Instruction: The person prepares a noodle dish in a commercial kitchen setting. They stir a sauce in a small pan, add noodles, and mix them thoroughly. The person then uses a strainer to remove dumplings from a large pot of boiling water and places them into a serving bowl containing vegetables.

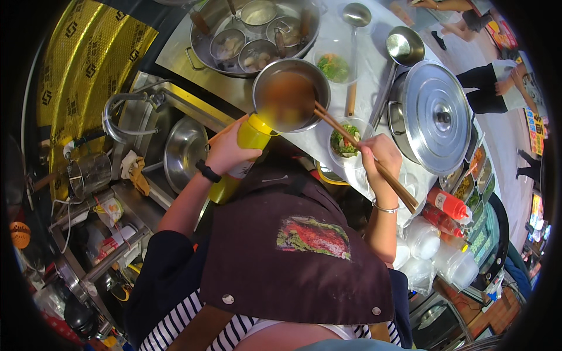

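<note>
My left hand (pixel 230 151) grips a yellow squeeze bottle (pixel 252 138), its cap end at the near rim of a metal pot (pixel 323 83). A wooden handle (pixel 226 130) runs behind that hand, and I cannot tell whether the fingers also hold it. Reddish-brown liquid (pixel 287 92) fills the pot, its surface blurred. In my right hand (pixel 381 160) is a pair of wooden chopsticks (pixel 336 125), with their tips inside the pot. Below the chopsticks, a clear plastic bowl (pixel 336 162) holds chopped greens (pixel 344 142).
A large basin (pixel 195 41) with several strainers of food stands beyond the pot. Nearby are another bowl of greens (pixel 332 68), a ladle (pixel 356 15) and a lidded pot (pixel 432 118). Red squeeze bottles (pixel 447 203) lie right; a sink faucet (pixel 109 118) is left. People (pixel 505 83) stand beyond the counter.
</note>
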`<control>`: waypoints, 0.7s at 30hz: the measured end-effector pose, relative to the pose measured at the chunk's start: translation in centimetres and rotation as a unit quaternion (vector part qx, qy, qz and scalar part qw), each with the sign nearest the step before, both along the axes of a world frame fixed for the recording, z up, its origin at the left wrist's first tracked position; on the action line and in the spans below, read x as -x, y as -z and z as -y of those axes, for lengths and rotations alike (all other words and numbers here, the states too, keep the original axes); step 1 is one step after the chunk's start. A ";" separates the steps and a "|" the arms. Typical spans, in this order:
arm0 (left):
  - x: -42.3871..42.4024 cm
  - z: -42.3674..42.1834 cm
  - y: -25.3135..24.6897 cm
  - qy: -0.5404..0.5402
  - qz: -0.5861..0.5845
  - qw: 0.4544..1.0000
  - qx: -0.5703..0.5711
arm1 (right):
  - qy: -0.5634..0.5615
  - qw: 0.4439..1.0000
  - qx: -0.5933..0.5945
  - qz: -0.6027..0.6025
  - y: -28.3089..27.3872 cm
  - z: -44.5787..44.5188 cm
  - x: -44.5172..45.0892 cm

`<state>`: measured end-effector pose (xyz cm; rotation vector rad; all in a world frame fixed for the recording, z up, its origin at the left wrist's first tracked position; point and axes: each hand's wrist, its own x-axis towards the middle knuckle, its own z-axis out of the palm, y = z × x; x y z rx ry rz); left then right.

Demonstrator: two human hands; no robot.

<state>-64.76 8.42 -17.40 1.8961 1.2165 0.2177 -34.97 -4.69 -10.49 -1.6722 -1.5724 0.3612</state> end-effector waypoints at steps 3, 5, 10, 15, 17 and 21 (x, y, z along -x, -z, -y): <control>-0.2 0.5 -0.5 -0.030 0.041 0.999 -0.003 | -0.078 0.997 -0.020 0.009 -0.6 0.1 0.0; -0.1 0.8 -0.4 -0.044 0.072 0.996 -0.010 | -0.113 0.992 -0.047 0.040 -0.9 -1.1 0.9; 1.3 2.2 0.4 -0.071 0.231 0.969 -0.042 | -0.110 0.987 0.000 0.115 -1.1 0.9 0.3; 3.3 3.1 -2.6 -0.019 0.301 0.953 -0.007 | -0.119 0.987 -0.050 0.095 -0.7 0.2 2.2; 1.5 2.5 -7.2 0.019 0.382 0.919 0.097 | -0.075 0.990 -0.047 0.106 0.2 1.1 2.0; -5.4 1.0 -16.5 0.162 0.462 0.870 0.063 | -0.112 0.983 -0.113 0.094 1.6 2.2 3.9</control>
